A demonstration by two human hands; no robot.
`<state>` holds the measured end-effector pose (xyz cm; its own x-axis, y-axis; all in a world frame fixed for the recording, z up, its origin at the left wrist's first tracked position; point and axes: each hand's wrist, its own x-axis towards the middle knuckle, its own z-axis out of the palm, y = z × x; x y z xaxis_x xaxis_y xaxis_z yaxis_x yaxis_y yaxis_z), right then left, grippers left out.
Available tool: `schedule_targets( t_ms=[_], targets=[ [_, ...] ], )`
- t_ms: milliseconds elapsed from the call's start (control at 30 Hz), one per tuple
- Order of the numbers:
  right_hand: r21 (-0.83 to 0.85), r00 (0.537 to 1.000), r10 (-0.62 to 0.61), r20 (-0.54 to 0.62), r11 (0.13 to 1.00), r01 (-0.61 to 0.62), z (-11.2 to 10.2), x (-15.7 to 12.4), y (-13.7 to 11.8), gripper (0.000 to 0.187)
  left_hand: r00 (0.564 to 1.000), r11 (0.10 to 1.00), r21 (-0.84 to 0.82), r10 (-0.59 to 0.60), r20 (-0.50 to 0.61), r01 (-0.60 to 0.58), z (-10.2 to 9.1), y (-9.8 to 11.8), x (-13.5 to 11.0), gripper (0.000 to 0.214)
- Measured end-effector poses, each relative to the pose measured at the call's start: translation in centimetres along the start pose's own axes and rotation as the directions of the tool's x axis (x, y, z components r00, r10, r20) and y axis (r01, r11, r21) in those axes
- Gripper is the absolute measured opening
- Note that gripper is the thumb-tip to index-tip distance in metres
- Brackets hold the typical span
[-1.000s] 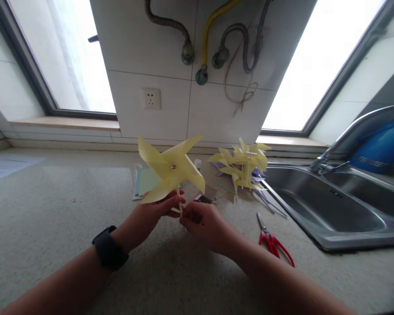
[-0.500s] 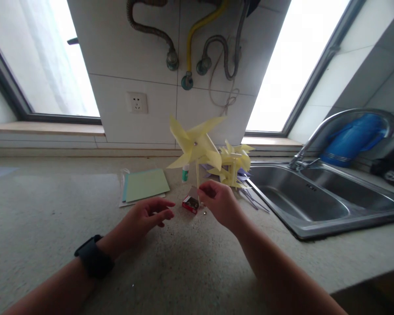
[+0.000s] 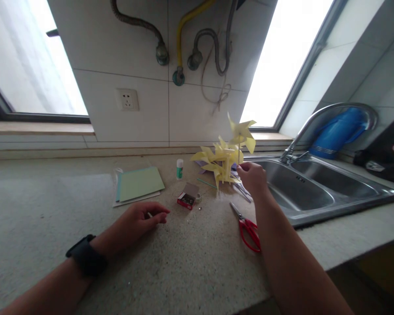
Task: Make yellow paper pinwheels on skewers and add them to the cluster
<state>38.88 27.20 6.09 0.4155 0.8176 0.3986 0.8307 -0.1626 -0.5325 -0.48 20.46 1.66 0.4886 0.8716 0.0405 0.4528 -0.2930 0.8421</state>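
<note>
My right hand (image 3: 253, 177) pinches the stick of a yellow paper pinwheel (image 3: 242, 131), holding it upright at the right of the counter. Just left of it is a cluster of yellow pinwheels (image 3: 221, 159), overlapping so that single ones are hard to tell apart. My left hand (image 3: 146, 218) rests low over the counter, fingers loosely curled, with a small gap between thumb and forefinger; no held thing shows clearly. Nearest to it lies an open red box (image 3: 185, 200) of small metal pieces. A single small piece (image 3: 200, 208) lies beside the box.
Red-handled scissors (image 3: 246, 227) lie near my right forearm. A glue stick (image 3: 179, 169) stands behind the box. Green paper sheets (image 3: 139, 184) are stacked at left. Purple strips (image 3: 243, 192) lie beside the pinwheels. A steel sink (image 3: 302, 214) borders the counter at right.
My right hand has carried the pinwheel rightward and away from me, from above the box to beside the cluster. The scissors now show. My left hand's fingers have drawn closer together.
</note>
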Motion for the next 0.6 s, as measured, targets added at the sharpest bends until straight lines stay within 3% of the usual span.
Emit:
schedule_targets(
  t_ms=[267, 600],
  targets=[
    [-0.091, 0.998, 0.025, 0.049, 0.996, -0.021, 1.3, 0.7, 1.5, 0.032, 0.999, 0.996, 0.088, 0.02, 0.031, -0.023, -0.1, -0.2, 0.0, 0.036],
    [-0.116, 0.999, 0.025, 0.021, 0.993, -0.022, 2.2, 1.1, 2.1, 0.032, 0.998, 0.992, 0.114, 0.038, 0.052, -0.044, -0.2, -0.5, 0.0, 0.036]
  ],
)
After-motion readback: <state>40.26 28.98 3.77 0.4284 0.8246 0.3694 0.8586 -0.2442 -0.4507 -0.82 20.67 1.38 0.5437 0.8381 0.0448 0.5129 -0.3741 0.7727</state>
